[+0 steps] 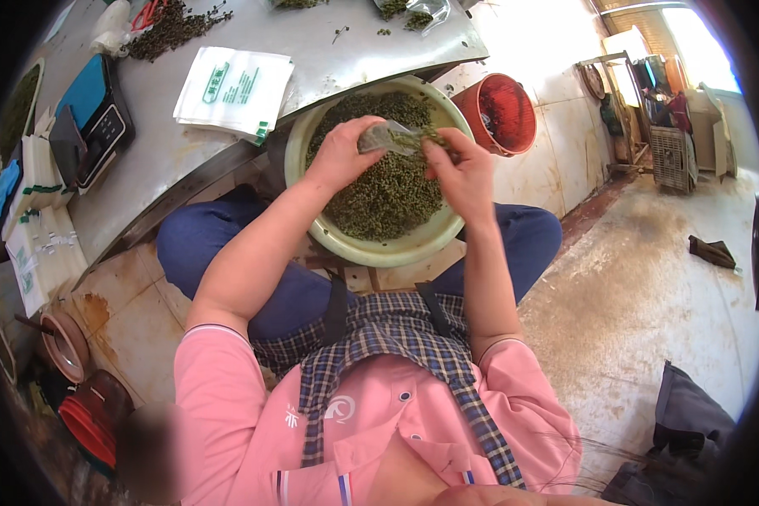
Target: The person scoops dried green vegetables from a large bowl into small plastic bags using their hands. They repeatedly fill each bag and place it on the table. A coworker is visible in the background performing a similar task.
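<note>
beside metal table, bag above basin, stained floor

Clear bag above green berries

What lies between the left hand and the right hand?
In the head view, a clear plastic bag spans the gap from the left hand to the right hand, above the basin.
</note>
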Demonstrator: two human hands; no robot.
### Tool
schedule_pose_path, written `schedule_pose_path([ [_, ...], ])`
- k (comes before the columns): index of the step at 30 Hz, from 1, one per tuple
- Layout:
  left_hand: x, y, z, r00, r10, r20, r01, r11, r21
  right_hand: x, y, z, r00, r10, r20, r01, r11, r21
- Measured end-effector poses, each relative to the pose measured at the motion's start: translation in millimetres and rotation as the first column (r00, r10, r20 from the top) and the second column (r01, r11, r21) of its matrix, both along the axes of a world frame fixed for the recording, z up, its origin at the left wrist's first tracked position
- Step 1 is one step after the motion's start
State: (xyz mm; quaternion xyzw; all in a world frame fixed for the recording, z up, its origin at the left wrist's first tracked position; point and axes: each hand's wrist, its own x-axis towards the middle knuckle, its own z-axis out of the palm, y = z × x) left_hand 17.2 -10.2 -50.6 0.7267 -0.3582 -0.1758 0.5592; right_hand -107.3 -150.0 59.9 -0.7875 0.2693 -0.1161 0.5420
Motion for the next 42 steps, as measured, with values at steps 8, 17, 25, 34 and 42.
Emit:
schedule_pose_path([
  [8,3,6,24,0.982,-0.062,-0.180,0.062,0.998,-0.007,6,-5,49,0.866,0.421,-0.270,-0.486,0.836,-0.253],
  [17,29,41,101,0.969,0.202,0.144,-0.193,0.978,-0.076,105,-40,53,0.880,0.462,-0.110,-0.464,0.786,-0.408],
  [25,78,84,110,0.696,0.462,0.549,-0.605,0.790,0.102,242,-43,80,0.934,0.299,0.193,-0.156,0.831,-0.534],
  [34,73,88,85,0.818,0.269,0.509,-0.512,0.744,0.429,173,-35,-21,0.740,0.654,-0.157,-0.668,0.690,-0.279],
  [42,80,80,81,0.805,0.490,0.333,-0.568,0.799,0.198,9,1,-143,0.819,0.510,-0.262,-0.544,0.547,-0.636],
])
